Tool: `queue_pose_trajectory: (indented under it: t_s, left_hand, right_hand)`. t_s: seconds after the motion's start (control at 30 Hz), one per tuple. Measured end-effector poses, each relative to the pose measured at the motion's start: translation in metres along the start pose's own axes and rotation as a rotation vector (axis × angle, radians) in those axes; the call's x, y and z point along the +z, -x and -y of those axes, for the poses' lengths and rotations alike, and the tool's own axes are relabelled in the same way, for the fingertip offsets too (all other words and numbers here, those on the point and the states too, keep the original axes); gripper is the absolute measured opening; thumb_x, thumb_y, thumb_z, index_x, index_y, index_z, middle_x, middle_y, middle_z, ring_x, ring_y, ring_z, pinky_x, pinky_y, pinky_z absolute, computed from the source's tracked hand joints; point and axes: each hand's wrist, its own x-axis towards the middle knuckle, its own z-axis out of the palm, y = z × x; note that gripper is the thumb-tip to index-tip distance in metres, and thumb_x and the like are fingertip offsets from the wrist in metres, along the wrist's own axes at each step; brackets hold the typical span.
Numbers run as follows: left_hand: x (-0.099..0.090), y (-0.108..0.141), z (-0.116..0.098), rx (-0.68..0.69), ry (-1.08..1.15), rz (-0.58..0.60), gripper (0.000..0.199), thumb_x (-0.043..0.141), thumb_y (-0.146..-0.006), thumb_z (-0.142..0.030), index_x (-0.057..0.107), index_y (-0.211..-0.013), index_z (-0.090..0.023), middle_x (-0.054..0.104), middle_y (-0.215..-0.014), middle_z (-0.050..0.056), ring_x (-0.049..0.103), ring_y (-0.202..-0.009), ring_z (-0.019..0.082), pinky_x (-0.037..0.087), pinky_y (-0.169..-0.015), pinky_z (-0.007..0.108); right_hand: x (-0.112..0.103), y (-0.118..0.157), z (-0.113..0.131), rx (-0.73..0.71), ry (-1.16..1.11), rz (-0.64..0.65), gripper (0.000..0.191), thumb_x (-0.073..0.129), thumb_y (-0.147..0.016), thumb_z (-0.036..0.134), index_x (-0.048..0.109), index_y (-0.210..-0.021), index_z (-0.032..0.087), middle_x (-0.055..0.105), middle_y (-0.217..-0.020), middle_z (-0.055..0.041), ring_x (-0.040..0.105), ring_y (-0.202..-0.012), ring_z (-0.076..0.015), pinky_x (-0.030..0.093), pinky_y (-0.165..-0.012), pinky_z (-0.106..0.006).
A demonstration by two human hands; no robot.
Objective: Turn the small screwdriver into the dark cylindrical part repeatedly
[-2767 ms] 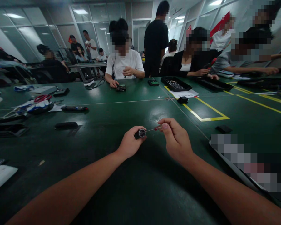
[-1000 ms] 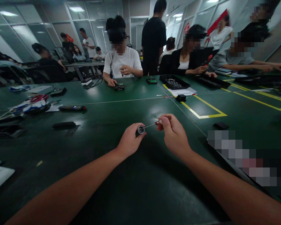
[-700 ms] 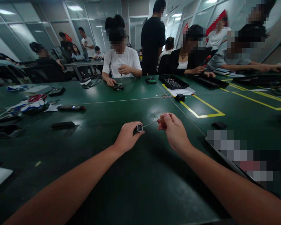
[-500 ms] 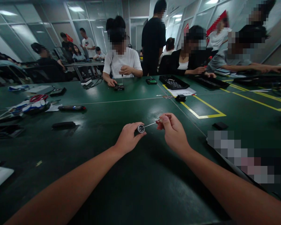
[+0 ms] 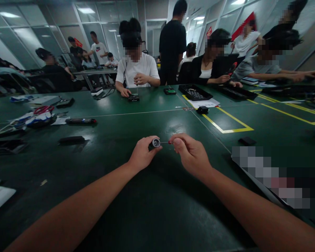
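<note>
A small black cylinder with a silver rim is gripped between the thumb and fingers of my left hand, its hollow round end facing me. My right hand is closed around a screwdriver. Only a bit of its reddish handle shows past the fingers. The thin metal shaft points left and reaches the rim of the cylinder; whether the tip is inside or only against it, I cannot tell. Both hands are held above the green table.
A dark pen-shaped tool and a black block lie to the left. On the right are a small black piece and yellow tape. Across the table a person in white works near a black tray.
My right hand has turned and lowered slightly, so the screwdriver shaft lies nearly level instead of slanting up. The cylinder in my left hand has shifted a little to the left.
</note>
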Motion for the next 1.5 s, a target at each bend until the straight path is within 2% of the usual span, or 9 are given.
queue_pose_trajectory:
  t_s: [0.2,0.4,0.5,0.67,0.83,1.07,1.23,1.43,1.5]
  left_hand:
    - [-0.002,-0.001,-0.001,-0.025,0.025,-0.02,0.025,0.072,-0.09,-0.026,0.067,-0.115,-0.021,0.072,-0.115,0.006,0.066,-0.107,0.024,0.05,-0.096,0.04]
    - [-0.002,0.0,-0.005,0.028,-0.039,0.026,0.026,0.074,-0.089,-0.027,0.068,-0.114,-0.022,0.073,-0.111,0.005,0.066,-0.102,0.024,0.049,-0.094,0.041]
    - [-0.002,0.0,-0.004,0.04,-0.048,0.045,0.026,0.074,-0.089,-0.028,0.068,-0.113,-0.022,0.074,-0.109,0.004,0.065,-0.1,0.024,0.048,-0.092,0.041]
    - [-0.002,0.0,-0.005,0.044,-0.051,0.071,0.024,0.075,-0.089,-0.03,0.069,-0.111,-0.022,0.073,-0.104,0.003,0.063,-0.096,0.023,0.047,-0.089,0.04]
    - [-0.003,0.0,-0.007,0.022,-0.056,0.078,0.025,0.075,-0.088,-0.027,0.068,-0.111,-0.022,0.073,-0.104,0.003,0.063,-0.098,0.024,0.046,-0.092,0.041]
    - [-0.003,0.0,-0.005,0.007,-0.065,0.053,0.023,0.073,-0.09,-0.027,0.068,-0.111,-0.022,0.073,-0.108,0.003,0.064,-0.1,0.024,0.046,-0.093,0.042]
    - [-0.003,0.0,-0.005,0.026,-0.075,0.086,0.024,0.073,-0.09,-0.032,0.068,-0.112,-0.023,0.073,-0.105,0.003,0.064,-0.098,0.025,0.046,-0.092,0.043]
    - [-0.003,0.0,-0.003,0.013,-0.055,0.047,0.023,0.073,-0.089,-0.029,0.068,-0.111,-0.024,0.074,-0.108,0.004,0.064,-0.099,0.024,0.047,-0.092,0.042]
    - [-0.003,0.0,-0.003,0.01,-0.064,0.046,0.024,0.074,-0.089,-0.028,0.068,-0.112,-0.023,0.073,-0.108,0.004,0.065,-0.1,0.024,0.047,-0.092,0.042]
  right_hand:
    - [0.005,0.002,-0.007,0.044,-0.012,-0.042,0.02,0.047,-0.104,0.032,0.057,-0.119,0.024,0.068,-0.084,-0.0017,0.066,-0.074,-0.0184,0.049,-0.068,-0.034]
    - [0.009,0.002,-0.016,0.112,-0.094,-0.145,0.015,0.049,-0.103,0.034,0.053,-0.114,0.025,0.072,-0.092,-0.0033,0.069,-0.083,-0.0205,0.054,-0.077,-0.039]
    - [0.006,-0.001,-0.012,0.128,-0.035,-0.12,0.016,0.051,-0.103,0.038,0.057,-0.107,0.025,0.069,-0.085,-0.0013,0.067,-0.076,-0.0187,0.051,-0.071,-0.035]
    - [0.003,-0.003,-0.006,0.101,0.077,-0.141,0.032,0.046,-0.105,0.044,0.066,-0.091,0.024,0.067,-0.075,-0.0007,0.061,-0.065,-0.0166,0.044,-0.062,-0.033]
    - [0.004,-0.001,-0.01,0.12,-0.001,-0.164,0.019,0.05,-0.103,0.038,0.061,-0.11,0.024,0.071,-0.087,-0.0024,0.066,-0.075,-0.0192,0.049,-0.068,-0.034]
    - [0.004,-0.002,-0.012,0.111,0.017,-0.132,0.021,0.045,-0.105,0.038,0.06,-0.109,0.023,0.068,-0.087,-0.0023,0.064,-0.076,-0.0189,0.047,-0.07,-0.034]
    - [0.002,-0.002,-0.005,0.105,0.077,-0.127,0.03,0.047,-0.104,0.044,0.066,-0.092,0.024,0.063,-0.072,0.0006,0.059,-0.064,-0.017,0.042,-0.062,-0.032]
    - [0.005,-0.002,-0.011,0.122,-0.016,-0.15,0.015,0.05,-0.102,0.034,0.06,-0.107,0.024,0.072,-0.091,-0.0032,0.068,-0.081,-0.0202,0.049,-0.074,-0.035]
    - [0.005,-0.003,-0.013,0.145,-0.06,-0.153,0.016,0.049,-0.102,0.035,0.059,-0.105,0.024,0.071,-0.09,-0.0031,0.067,-0.082,-0.0202,0.05,-0.074,-0.035]
